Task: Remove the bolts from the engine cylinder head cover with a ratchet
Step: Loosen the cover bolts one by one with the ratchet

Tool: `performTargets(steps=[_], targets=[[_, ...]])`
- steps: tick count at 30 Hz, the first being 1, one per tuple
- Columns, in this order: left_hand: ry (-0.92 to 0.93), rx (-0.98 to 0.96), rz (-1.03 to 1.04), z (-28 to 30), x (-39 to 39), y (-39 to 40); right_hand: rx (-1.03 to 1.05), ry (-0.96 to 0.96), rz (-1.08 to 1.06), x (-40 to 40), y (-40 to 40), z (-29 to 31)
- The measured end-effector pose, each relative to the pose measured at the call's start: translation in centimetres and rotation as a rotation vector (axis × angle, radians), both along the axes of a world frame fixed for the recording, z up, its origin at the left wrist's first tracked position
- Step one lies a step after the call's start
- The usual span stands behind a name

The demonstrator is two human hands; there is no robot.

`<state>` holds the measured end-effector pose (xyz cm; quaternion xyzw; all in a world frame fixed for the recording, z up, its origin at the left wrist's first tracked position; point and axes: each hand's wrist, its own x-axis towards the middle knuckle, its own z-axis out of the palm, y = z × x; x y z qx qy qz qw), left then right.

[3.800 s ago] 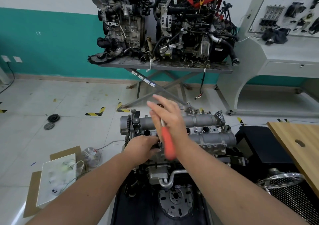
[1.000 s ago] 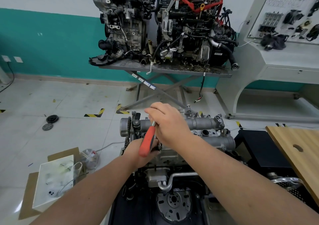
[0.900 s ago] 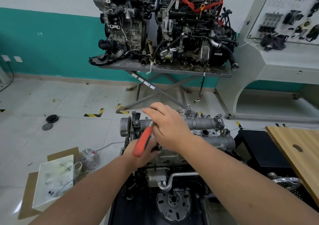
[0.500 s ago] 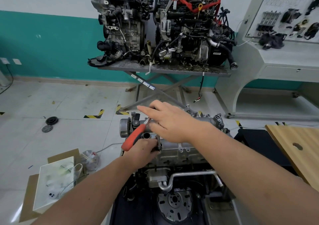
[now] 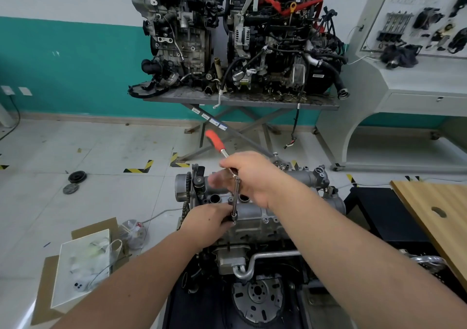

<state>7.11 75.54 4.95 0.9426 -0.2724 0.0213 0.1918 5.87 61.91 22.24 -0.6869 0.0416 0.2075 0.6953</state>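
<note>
Head view: my ratchet point(image 5: 219, 144) handle has swung from pointing near-left to far-left, away from me; right hand point(image 5: 252, 177) loosely curled round its head. Left hand point(image 5: 206, 218) pinches the socket on a bolt point(image 5: 234, 219) at the cylinder head cover point(image 5: 255, 215)'s near edge. Probably a loosening stroke; bolt not out.

We can read no text; the small labels point(image 5: 209, 119) on the counter's crossed leg are too blurred.
</note>
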Motion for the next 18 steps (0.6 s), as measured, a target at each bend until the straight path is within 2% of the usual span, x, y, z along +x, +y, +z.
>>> performTargets(steps=[1,3,5,6,7,9,13,15,18], targets=[[0.003,0.013,-0.004,0.0,0.1,0.0,0.257,0.083,-0.064,-0.2,-0.1,-0.5],[0.010,0.022,-0.005,-0.2,0.1,0.0,0.557,0.123,-0.176,-0.6,0.0,-1.7],[0.004,0.033,0.000,-0.3,0.1,0.0,0.689,0.049,-0.271,-0.5,0.1,-2.8],[0.004,0.037,0.002,-0.3,0.2,0.1,0.669,-0.026,-0.302,-0.3,0.2,-3.4],[0.000,0.038,0.005,-0.3,0.2,0.1,0.565,-0.135,-0.316,-0.3,0.3,-3.9],[0.007,0.024,0.009,-0.3,0.2,0.1,0.169,-0.408,-0.327,-0.7,0.5,-4.8],[-0.014,0.042,0.019,-0.4,0.1,-0.2,-0.579,-1.298,-0.198,-0.4,0.4,-6.3],[-0.017,-0.015,0.081,-0.4,-0.2,-0.3,-0.792,-1.472,-0.132,-0.1,0.6,-6.4],[-0.223,-0.036,0.032,-0.5,-0.1,0.0,-0.888,-1.502,-0.090,-0.1,0.8,-5.9]])
